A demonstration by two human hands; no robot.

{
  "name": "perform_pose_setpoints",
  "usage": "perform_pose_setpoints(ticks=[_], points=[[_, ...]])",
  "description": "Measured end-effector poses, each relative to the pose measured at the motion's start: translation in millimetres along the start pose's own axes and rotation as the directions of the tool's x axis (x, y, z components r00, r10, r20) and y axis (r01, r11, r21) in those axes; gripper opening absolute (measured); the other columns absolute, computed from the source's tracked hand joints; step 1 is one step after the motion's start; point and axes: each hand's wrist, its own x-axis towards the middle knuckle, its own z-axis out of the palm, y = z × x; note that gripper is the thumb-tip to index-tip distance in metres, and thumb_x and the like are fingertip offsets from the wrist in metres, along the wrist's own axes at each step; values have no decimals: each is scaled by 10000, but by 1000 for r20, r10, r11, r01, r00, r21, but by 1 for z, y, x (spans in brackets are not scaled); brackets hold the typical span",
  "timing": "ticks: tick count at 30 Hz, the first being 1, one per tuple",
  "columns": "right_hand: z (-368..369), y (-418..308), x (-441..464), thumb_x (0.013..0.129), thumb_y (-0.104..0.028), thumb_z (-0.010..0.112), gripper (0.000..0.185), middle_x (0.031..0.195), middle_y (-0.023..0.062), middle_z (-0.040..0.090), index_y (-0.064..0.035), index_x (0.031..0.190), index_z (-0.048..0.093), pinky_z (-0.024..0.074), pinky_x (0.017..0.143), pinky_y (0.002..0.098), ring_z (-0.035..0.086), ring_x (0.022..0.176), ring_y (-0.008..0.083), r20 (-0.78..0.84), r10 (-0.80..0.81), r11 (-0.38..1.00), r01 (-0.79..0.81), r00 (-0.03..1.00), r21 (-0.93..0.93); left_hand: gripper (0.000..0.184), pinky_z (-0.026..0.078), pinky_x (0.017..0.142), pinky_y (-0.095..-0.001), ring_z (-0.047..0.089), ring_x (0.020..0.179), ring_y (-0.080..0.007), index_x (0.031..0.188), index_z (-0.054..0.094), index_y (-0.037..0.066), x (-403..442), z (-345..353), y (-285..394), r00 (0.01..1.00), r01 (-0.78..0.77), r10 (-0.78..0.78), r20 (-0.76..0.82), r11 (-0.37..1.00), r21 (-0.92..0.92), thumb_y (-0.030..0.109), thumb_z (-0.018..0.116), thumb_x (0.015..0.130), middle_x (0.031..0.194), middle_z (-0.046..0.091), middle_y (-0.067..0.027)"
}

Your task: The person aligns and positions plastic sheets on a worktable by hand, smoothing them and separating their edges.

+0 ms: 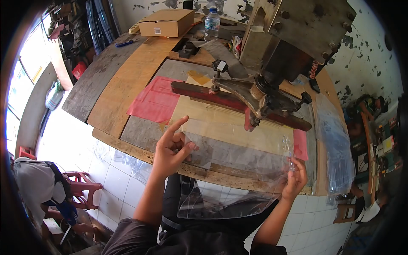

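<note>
A clear plastic sheet (238, 148) stretches between my two hands over the table's front edge, its lower part hanging above my lap. My left hand (170, 148) holds its left side between the thumb and curled fingers, the index finger stretched out. At the right edge, my right hand (295, 180) pinches the plastic with bent fingers. Just beyond lies a yellowish sheet (199, 112) with a red sheet (153, 100) at its left end. Above them, a press machine (293, 46) carries a long red-brown bar (191, 90) on a metal bracket.
A stack of clear plastic sheets (333, 148) lies along the table's right side. A cardboard box (165, 23), a water bottle (211, 24) and a blue pen (124, 43) are at the back. A person (38, 187) sits at lower left by a red stool (83, 191).
</note>
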Motion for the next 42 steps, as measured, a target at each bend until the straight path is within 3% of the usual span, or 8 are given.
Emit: perform_pose_setpoints(ticks=[7, 11, 22, 32, 34, 39, 41, 42], points=[[5, -6, 2, 903, -232, 680, 467, 1235, 194, 670, 104, 1226, 680, 503, 1031, 401, 658, 1138, 278, -9, -26, 1000, 27, 1000, 12, 757, 561, 628, -252, 692, 749, -119, 1644, 338, -19, 1, 2, 5, 999, 42, -42, -18, 999, 4, -9, 699, 979, 805, 640, -22], [7, -7, 1, 909, -260, 697, 481, 1220, 187, 667, 103, 1223, 681, 508, 1014, 396, 662, 1120, 276, -24, -52, 999, 52, 998, 14, 709, 551, 630, -236, 726, 852, -118, 1646, 357, 15, 2, 2, 5, 1000, 23, -23, 6, 1000, 3, -26, 657, 1005, 827, 625, -3], [2, 5, 0, 905, -664, 745, 859, 1296, 197, 617, 107, 1272, 648, 609, 845, 376, 672, 1123, 293, -22, -61, 979, 64, 998, 196, 487, 521, 614, -221, 677, 797, -77, 1503, 531, -31, 5, 5, 1, 997, 67, -63, -32, 991, 116, 18, 654, 1034, 943, 705, -42], [16, -18, 14, 923, -802, 611, 1057, 1356, 213, 611, 117, 1442, 550, 572, 976, 406, 660, 1202, 299, 13, 43, 998, -44, 999, 50, 405, 491, 603, -230, 564, 655, -59, 1452, 549, -7, 4, 6, 1, 996, 82, -79, -45, 994, 73, 32, 619, 1054, 942, 719, -68], [23, -25, 15, 916, -870, 534, 1141, 1355, 230, 646, 109, 1503, 509, 562, 997, 420, 670, 1215, 295, 61, 110, 970, -121, 992, 210, 392, 487, 601, -230, 567, 655, -61, 1440, 552, -2, 4, 6, 1, 997, 66, -64, -31, 995, 72, 28, 615, 1054, 938, 719, -69], [6, -13, 11, 905, -896, 512, 1189, 1242, 245, 725, 133, 1501, 499, 548, 1023, 424, 700, 1169, 308, 314, 166, 942, -245, 935, 231, 357, 473, 594, -230, 572, 657, -69, 1408, 553, 3, 3, 7, 0, 998, 61, -59, -29, 996, 67, 9, 598, 1054, 926, 721, -65], [3, -11, 9, 874, -910, 533, 1214, 1216, 254, 718, 129, 1500, 498, 600, 957, 478, 726, 1133, 357, 357, 171, 949, -251, 918, 192, 360, 479, 599, -231, 574, 658, -70, 1412, 552, 4, 3, 8, 2, 998, 59, -58, -12, 995, 83, 5, 594, 1054, 926, 719, -67], [4, -12, 7, 834, -842, 688, 1185, 1204, 241, 722, 127, 1492, 505, 610, 936, 444, 741, 1106, 328, 357, 184, 908, -297, 916, 294, 364, 488, 602, -233, 576, 659, -70, 1416, 551, 4, 3, 8, 2, 999, 54, -53, -13, 994, 96, 6, 594, 1054, 927, 716, -67]])
